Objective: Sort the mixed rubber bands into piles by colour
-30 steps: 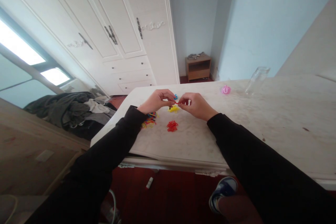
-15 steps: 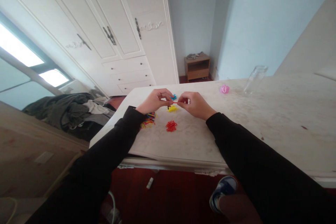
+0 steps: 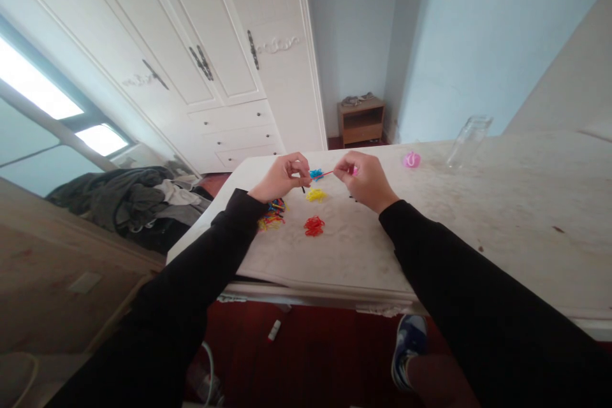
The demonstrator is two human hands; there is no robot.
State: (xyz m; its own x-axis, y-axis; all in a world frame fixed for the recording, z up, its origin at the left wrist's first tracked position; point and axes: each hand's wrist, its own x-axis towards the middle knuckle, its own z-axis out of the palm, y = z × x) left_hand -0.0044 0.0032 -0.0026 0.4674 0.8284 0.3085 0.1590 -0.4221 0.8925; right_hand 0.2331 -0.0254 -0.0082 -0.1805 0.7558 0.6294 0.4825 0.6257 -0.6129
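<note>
Both hands have lifted; left hand [image 3: 282,176] and right hand [image 3: 362,178] pinch the red band [image 3: 326,173] tight; it may snap.

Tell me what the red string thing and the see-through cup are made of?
The red band, stretched thin and straight between the left hand and right hand, looks like rubber or soft elastic, with a matte look. The cup is clear with pale glints, probably glass, though it could be clear plastic.

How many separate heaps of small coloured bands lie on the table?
5: mixed heap by the left wrist, red heap, yellow heap, blue heap, pink heap. Hands may hide more.
</note>
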